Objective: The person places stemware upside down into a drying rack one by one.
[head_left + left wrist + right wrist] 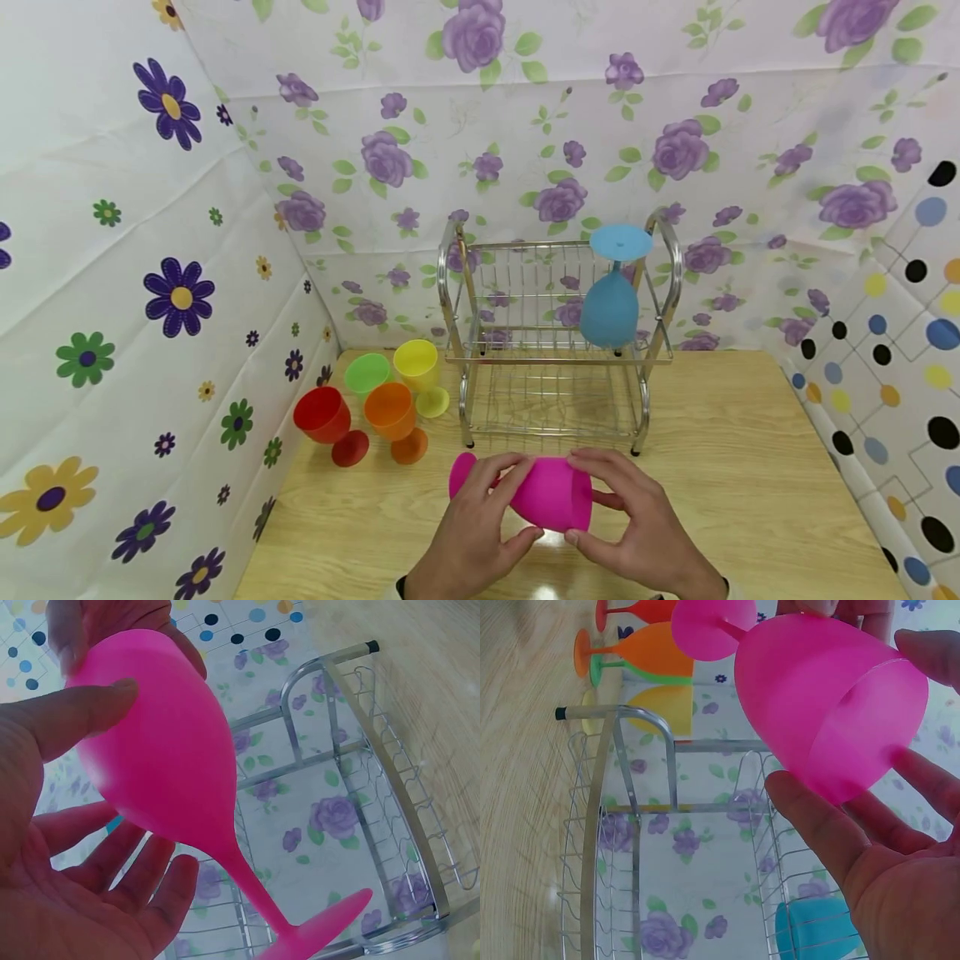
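Note:
A pink wine goblet [546, 496] lies sideways between both hands, above the table in front of the rack. Its foot points left and its mouth points right. My left hand [474, 527] holds the bowl near the stem; in the left wrist view the thumb presses the side of the bowl [161, 742]. My right hand [647, 527] grips the rim end, thumb on one side and fingers on the other. From the right wrist view, the goblet's open mouth [870, 724] faces the right palm.
A two-tier metal dish rack [558, 362] stands behind the hands. An upside-down blue goblet [609, 310] sits at its upper right. Left of it stand red [324, 417], orange [390, 412], green [367, 372] and yellow [417, 364] goblets. Patterned cloth walls border the wooden table [750, 483].

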### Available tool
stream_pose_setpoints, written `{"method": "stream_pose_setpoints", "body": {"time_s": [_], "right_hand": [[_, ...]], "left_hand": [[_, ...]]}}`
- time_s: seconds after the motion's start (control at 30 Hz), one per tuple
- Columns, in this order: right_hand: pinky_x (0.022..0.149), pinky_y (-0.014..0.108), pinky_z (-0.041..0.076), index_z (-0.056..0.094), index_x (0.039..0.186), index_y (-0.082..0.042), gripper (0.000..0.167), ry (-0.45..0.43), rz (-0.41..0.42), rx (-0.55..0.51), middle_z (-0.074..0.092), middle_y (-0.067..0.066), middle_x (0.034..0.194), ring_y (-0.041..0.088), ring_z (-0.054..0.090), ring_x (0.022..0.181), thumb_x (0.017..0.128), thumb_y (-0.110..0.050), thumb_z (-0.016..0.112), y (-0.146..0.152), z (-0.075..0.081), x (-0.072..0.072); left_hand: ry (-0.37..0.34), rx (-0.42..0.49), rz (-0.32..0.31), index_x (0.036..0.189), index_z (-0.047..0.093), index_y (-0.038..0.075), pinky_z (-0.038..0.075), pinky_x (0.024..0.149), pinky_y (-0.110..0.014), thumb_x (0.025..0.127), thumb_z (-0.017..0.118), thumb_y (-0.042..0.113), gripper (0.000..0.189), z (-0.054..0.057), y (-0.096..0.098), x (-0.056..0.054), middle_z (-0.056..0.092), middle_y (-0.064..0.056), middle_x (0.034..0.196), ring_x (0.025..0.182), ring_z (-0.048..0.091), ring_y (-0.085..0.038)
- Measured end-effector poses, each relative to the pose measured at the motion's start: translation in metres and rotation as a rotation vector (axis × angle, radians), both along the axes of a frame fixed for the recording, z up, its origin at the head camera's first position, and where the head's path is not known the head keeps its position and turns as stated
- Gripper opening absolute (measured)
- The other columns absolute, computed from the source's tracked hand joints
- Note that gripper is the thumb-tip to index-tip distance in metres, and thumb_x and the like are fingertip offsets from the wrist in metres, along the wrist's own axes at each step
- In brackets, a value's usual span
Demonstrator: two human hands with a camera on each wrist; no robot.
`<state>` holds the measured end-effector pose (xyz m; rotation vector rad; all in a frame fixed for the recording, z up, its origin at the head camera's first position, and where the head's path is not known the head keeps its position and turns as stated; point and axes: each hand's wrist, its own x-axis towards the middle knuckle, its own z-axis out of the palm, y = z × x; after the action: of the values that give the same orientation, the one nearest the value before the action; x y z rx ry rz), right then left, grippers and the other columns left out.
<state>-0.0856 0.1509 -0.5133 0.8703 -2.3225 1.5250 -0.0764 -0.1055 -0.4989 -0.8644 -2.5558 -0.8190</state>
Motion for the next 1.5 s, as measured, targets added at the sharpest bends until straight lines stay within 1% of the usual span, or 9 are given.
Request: {"method": "stream_pose_setpoints", "body": {"time_s": [0.17,0.3,0.47,0.63,0.7,0.8,1.0,1.27,1.5], "right_hand": [[0.077,0.032,0.067,0.059,0.148,-0.015,0.077,-0.02,-0.039,-0.048,0.059,0.006,0.145,0.009,0.064,0.126,0.08,-0.014,0.094,-0.001,0.0,0.001],[0.079,0.034,0.066,0.057,0.148,-0.007,0.076,-0.06,-0.022,-0.153,0.057,0.01,0.147,0.009,0.063,0.129,0.081,-0.003,0.091,-0.003,0.0,0.0],[0.082,0.033,0.066,0.053,0.15,-0.001,0.076,-0.135,-0.009,-0.294,0.056,0.016,0.147,0.012,0.063,0.131,0.082,0.011,0.084,-0.004,0.002,-0.002],[0.083,0.036,0.066,0.048,0.151,0.005,0.075,-0.155,0.031,-0.404,0.055,0.019,0.15,0.015,0.063,0.132,0.083,0.02,0.076,-0.004,0.004,-0.001],[0.083,0.038,0.066,0.046,0.151,0.008,0.074,-0.156,0.054,-0.44,0.053,0.022,0.15,0.016,0.063,0.132,0.084,0.023,0.074,-0.003,0.006,-0.001],[0.084,0.041,0.066,0.044,0.152,0.009,0.074,-0.175,0.076,-0.474,0.05,0.029,0.151,0.017,0.063,0.132,0.084,0.025,0.071,-0.003,0.008,0.0],[0.085,0.042,0.066,0.042,0.154,0.008,0.073,-0.285,0.083,-0.516,0.055,0.01,0.15,0.017,0.064,0.13,0.088,0.023,0.068,-0.007,0.011,0.003],[0.086,0.047,0.065,0.039,0.156,0.007,0.071,-0.352,0.12,-0.593,0.053,0.006,0.15,0.017,0.063,0.131,0.091,0.021,0.065,-0.018,0.007,0.007],[0.085,0.047,0.065,0.038,0.156,0.006,0.071,-0.358,0.118,-0.595,0.051,0.006,0.151,0.017,0.063,0.132,0.092,0.02,0.064,-0.018,0.005,0.006]], "left_hand": [[0.007,0.178,0.036,0.149,0.059,0.011,0.064,0.095,-0.035,0.085,0.091,0.03,0.074,0.001,-0.001,0.006,0.061,-0.004,0.141,0.124,0.064,-0.02],[-0.048,0.352,0.127,0.146,0.063,0.016,0.064,0.094,-0.037,0.09,0.086,0.031,0.062,0.002,0.002,0.016,0.065,0.002,0.134,0.117,0.068,-0.018],[-0.312,0.626,0.254,0.137,0.069,0.022,0.062,0.098,-0.033,0.093,0.084,0.032,0.048,0.006,0.009,0.025,0.069,0.007,0.131,0.119,0.068,-0.013],[-0.61,0.934,0.265,0.134,0.069,0.012,0.06,0.101,-0.029,0.093,0.083,0.022,0.045,0.008,0.011,0.025,0.068,-0.006,0.134,0.125,0.066,-0.018],[-0.696,1.018,0.243,0.137,0.067,0.007,0.06,0.101,-0.028,0.094,0.082,0.018,0.046,0.007,0.01,0.022,0.066,-0.01,0.138,0.127,0.065,-0.018],[-0.79,1.167,0.145,0.145,0.057,-0.001,0.059,0.104,-0.03,0.097,0.076,0.01,0.053,0.004,0.011,0.016,0.062,-0.016,0.143,0.131,0.064,-0.019],[-0.91,1.437,-0.09,0.154,0.037,-0.004,0.053,0.112,-0.044,0.101,0.066,0.0,0.061,-0.003,0.016,0.006,0.059,-0.012,0.144,0.132,0.063,-0.022],[-0.911,1.475,-0.209,0.147,0.045,0.003,0.059,0.106,-0.043,0.104,0.06,0.001,0.045,-0.012,0.02,-0.002,0.061,-0.006,0.138,0.121,0.068,-0.019],[-0.899,1.486,-0.244,0.143,0.05,0.003,0.061,0.102,-0.04,0.103,0.061,0.0,0.041,-0.011,0.019,-0.007,0.063,-0.005,0.135,0.118,0.069,-0.019]]}}
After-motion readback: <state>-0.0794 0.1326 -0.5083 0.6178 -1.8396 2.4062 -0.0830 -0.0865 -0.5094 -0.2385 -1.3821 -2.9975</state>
